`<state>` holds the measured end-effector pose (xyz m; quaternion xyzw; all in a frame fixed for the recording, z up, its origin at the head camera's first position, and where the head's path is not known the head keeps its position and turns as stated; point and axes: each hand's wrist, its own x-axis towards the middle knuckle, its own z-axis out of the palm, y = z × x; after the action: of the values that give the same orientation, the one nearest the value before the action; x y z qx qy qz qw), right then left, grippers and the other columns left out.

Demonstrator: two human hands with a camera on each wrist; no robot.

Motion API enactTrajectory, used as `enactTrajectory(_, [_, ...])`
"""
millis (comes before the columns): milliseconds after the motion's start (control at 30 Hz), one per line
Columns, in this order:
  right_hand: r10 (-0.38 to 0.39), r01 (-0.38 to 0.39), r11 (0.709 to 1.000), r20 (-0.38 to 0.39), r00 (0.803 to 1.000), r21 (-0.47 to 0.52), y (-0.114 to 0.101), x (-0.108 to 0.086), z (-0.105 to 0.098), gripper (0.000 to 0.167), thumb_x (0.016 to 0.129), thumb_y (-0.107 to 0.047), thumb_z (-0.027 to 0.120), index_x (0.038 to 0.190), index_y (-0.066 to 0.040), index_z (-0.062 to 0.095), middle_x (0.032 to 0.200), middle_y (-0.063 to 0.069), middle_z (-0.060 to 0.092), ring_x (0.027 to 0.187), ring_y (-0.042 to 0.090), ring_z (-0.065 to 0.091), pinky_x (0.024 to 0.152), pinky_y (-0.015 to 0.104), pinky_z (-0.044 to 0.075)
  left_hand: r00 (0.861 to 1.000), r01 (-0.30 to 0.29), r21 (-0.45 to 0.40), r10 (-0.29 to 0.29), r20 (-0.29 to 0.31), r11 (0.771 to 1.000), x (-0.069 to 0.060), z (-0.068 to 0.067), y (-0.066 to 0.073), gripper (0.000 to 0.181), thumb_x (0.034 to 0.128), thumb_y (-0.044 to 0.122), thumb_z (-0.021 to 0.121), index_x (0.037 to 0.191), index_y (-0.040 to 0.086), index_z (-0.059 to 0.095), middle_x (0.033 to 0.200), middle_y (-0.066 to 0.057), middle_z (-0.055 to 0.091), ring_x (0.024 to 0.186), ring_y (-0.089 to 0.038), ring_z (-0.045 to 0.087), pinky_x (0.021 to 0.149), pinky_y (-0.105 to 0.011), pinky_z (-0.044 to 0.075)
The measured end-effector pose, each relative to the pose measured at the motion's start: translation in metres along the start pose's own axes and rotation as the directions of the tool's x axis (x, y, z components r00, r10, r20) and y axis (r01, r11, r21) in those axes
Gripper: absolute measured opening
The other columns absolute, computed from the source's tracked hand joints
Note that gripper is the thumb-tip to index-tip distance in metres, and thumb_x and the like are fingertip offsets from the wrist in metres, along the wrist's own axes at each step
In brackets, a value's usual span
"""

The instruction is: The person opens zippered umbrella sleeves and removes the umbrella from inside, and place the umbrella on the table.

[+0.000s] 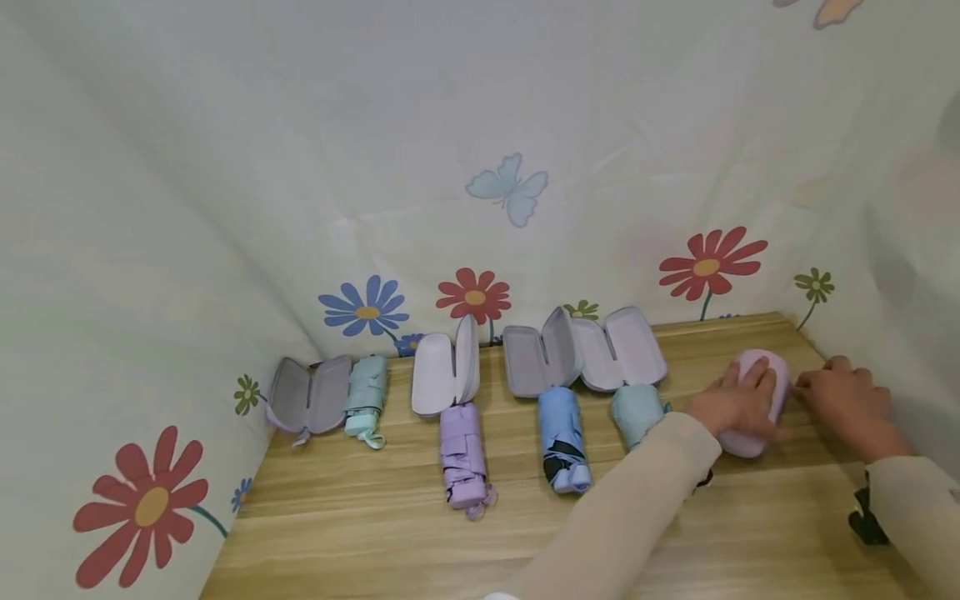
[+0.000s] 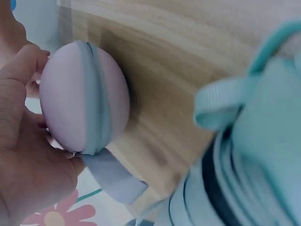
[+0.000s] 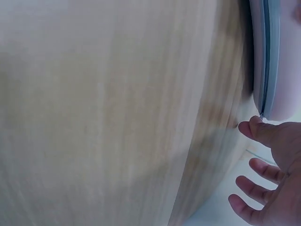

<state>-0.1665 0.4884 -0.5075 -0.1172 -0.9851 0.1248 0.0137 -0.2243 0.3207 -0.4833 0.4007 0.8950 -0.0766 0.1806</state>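
Toward the table's right side lies a closed pink zip case (image 1: 780,379) with a blue-grey zipper band (image 2: 94,99). My left hand (image 1: 738,404) holds this case from above, its fingers over the lid. Beside the case's right end, my right hand (image 1: 847,408) pinches the small zipper pull (image 3: 262,116) between thumb and index finger, while its other fingers are spread apart. A grey fabric strap (image 2: 115,176) sticks out from one end of the case. Near my left forearm lies a folded teal umbrella (image 1: 637,410), seen close up in the left wrist view.
Several opened cases line the back, including a white one (image 1: 433,375) and a grey one (image 1: 525,362). By them lie a mint umbrella (image 1: 366,387), a purple umbrella (image 1: 462,454) and a blue umbrella (image 1: 561,425). A flowered curtain (image 1: 585,233) surrounds the wooden table (image 1: 360,517).
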Motion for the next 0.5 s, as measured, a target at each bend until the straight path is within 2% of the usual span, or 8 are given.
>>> enactTrajectory(67, [0.001,-0.001,1.000,-0.010,1.000,-0.001,0.004,0.000,-0.002,0.026,0.099,-0.016,0.061,0.113,0.006,0.066,0.108,0.039,0.041,0.094,0.068,0.041,0.062,0.072,0.040,1.000,-0.023,0.020,0.022,0.006,1.000,-0.008,-0.006,-0.002,0.091,0.0953,0.067,0.051,0.162,0.039,-0.005,0.165,0.024,-0.017,0.154,-0.008,-0.002,0.119,-0.024,0.019])
enactTrajectory(133, [0.004,-0.004,1.000,-0.007,1.000,-0.005,0.006,-0.001,-0.004,0.026,0.098,-0.015,0.062,0.113,0.006,0.066,0.108,0.039,0.040,0.094,0.069,0.041,0.063,0.073,0.040,0.999,-0.042,0.031,0.042,0.015,0.999,-0.010,-0.009,-0.006,0.092,0.0955,0.063,0.054,0.162,0.041,-0.005,0.164,0.027,-0.017,0.153,-0.008,0.001,0.119,-0.026,0.021])
enactTrajectory(333, [-0.018,0.019,1.000,0.019,1.000,-0.022,0.006,-0.002,-0.009,0.032,0.099,-0.019,0.061,0.118,0.007,0.064,0.110,0.039,0.041,0.096,0.069,0.041,0.064,0.071,0.040,0.998,-0.054,-0.015,0.055,0.030,0.998,0.004,-0.005,-0.022,0.101,0.0916,0.053,0.068,0.158,0.050,-0.007,0.160,0.036,-0.017,0.153,-0.002,0.001,0.121,-0.032,0.017])
enactTrajectory(500, [0.011,-0.011,0.999,0.001,1.000,-0.041,0.008,-0.003,-0.010,0.030,0.100,-0.018,0.062,0.117,0.007,0.064,0.108,0.038,0.041,0.095,0.067,0.042,0.063,0.070,0.040,0.995,-0.093,-0.041,0.095,0.044,0.995,0.006,-0.007,-0.025,0.103,0.0923,0.044,0.071,0.157,0.053,-0.009,0.159,0.038,-0.015,0.151,0.003,0.000,0.121,-0.030,0.016])
